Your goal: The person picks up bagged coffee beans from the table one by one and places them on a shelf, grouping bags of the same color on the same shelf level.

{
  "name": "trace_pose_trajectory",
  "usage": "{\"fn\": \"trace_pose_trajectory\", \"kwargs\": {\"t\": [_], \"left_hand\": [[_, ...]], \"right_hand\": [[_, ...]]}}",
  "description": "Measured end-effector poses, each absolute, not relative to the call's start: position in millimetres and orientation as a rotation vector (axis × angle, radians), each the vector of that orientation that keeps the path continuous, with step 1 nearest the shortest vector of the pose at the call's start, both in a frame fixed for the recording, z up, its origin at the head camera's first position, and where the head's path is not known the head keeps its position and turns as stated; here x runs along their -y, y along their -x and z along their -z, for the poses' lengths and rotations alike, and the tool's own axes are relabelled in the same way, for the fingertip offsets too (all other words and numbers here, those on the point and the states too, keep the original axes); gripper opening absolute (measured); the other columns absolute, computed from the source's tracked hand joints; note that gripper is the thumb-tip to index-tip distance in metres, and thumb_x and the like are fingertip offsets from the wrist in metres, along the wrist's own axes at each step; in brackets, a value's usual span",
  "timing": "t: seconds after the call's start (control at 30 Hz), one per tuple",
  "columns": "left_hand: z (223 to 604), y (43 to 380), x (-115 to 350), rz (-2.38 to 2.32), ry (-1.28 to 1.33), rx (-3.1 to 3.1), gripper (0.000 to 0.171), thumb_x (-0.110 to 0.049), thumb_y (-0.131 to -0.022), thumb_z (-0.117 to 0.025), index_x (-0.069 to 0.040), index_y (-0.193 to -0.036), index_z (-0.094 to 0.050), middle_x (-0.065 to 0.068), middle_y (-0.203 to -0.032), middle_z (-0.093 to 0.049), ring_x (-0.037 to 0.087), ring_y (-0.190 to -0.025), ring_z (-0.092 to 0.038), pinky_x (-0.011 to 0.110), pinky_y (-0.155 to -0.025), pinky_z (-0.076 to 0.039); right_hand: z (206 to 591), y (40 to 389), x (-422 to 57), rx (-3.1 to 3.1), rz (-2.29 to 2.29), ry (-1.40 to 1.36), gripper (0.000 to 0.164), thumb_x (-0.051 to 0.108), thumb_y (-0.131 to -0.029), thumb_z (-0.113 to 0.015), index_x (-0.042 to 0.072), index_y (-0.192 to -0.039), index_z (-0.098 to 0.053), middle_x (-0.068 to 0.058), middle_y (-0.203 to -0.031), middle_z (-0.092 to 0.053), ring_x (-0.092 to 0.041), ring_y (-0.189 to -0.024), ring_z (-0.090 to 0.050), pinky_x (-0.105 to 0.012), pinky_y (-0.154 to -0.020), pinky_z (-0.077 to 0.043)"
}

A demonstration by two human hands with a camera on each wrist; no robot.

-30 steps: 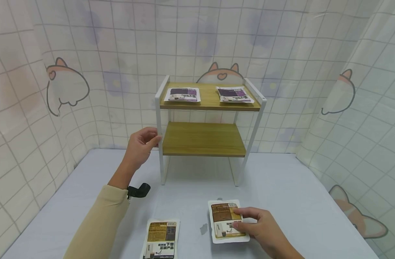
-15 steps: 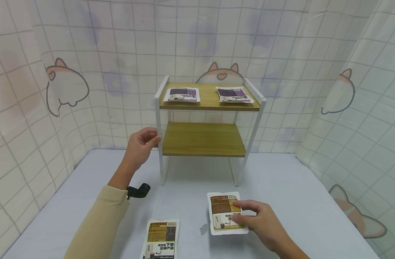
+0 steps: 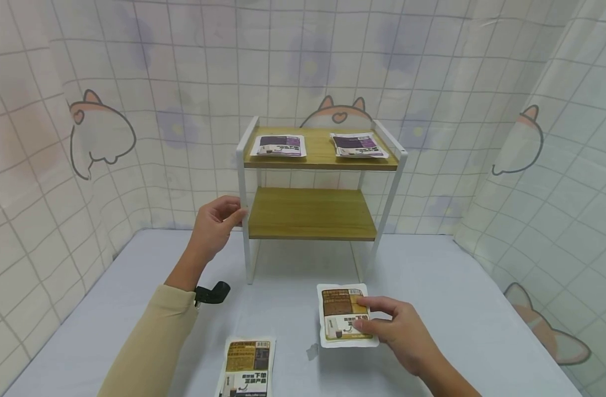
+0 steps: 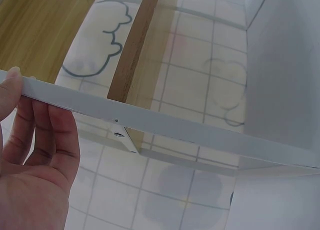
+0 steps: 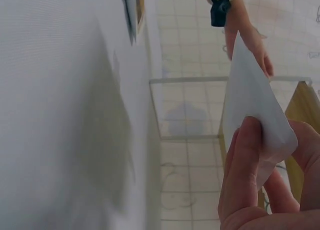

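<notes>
My right hand [image 3: 404, 336] pinches a flat pouch [image 3: 336, 306] by its right side, thumb on the printed face. The pouch has a white border and a brown-and-gold label. In the right wrist view the pouch's pale back [image 5: 250, 89] shows, with fingers curled behind it and a gap above the tabletop. My left hand [image 3: 213, 226] grips the white front-left post [image 3: 242, 190] of a two-tier rack, and the left wrist view shows its thumb on one side of the frame [image 4: 170, 122] and fingers on the other. A similar brown-and-gold pouch [image 3: 247, 361] lies on the table, partly cut off by the lower edge.
Two piles of purple-labelled pouches, one left [image 3: 279, 145] and one right [image 3: 358, 145], rest on the rack's top board. Below is a bare wooden board [image 3: 312, 212]. A grid-patterned curtain [image 3: 183, 71] hangs around the white table [image 3: 456, 309].
My right hand has carried the brown-and-gold pouch forward and up, toward the rack. The left hand keeps its grip on the post, and the other pouches stay where they were.
</notes>
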State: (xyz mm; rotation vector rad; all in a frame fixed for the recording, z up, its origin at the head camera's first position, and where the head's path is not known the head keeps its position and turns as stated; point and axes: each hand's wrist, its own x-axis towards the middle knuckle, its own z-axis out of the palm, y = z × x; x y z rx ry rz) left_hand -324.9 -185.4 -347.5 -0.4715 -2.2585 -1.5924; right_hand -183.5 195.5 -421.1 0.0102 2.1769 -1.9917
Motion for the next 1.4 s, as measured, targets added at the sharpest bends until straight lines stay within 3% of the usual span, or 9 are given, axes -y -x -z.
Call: {"fn": "trace_pose_trajectory", "kwargs": {"t": [0.3,0.63,1.4], "left_hand": [[347,324,185,1.588,0.472,2.266,0.032,-0.028,-0.100,-0.068,-0.008,-0.124,-0.068,0.013,-0.115,-0.072,0.016,-0.098,-0.067,0.018,-0.085,-0.058],[349,325,185,1.604,0.486,2.245,0.029,-0.028,-0.100,-0.068,-0.011,-0.123,-0.069,0.012,-0.114,-0.072,0.014,-0.098,-0.068,0.018,-0.084,-0.058],[349,326,186,1.620,0.474,2.251,0.032,-0.027,-0.100,-0.068,-0.007,-0.125,-0.068,0.013,-0.115,-0.071,0.016,-0.100,-0.068,0.018,-0.085,-0.058]], "right_hand": [[411,190,-192,-2.198,2.014,-0.046,0.055,0.006,-0.079,-0.086,0.001,-0.131,-0.068,-0.020,-0.135,-0.058,-0.023,-0.095,-0.072,-0.030,-0.079,-0.062],[406,198,-192,-2.171,2.063,-0.015,0.055,0.006,-0.083,-0.083,0.001,-0.135,-0.065,-0.019,-0.139,-0.057,-0.021,-0.098,-0.072,-0.029,-0.080,-0.062],[384,214,-192,-2.222,2.107,0.053,0.056,0.003,-0.085,-0.080,-0.002,-0.138,-0.061,-0.020,-0.139,-0.053,-0.019,-0.100,-0.071,-0.029,-0.083,-0.062]]}}
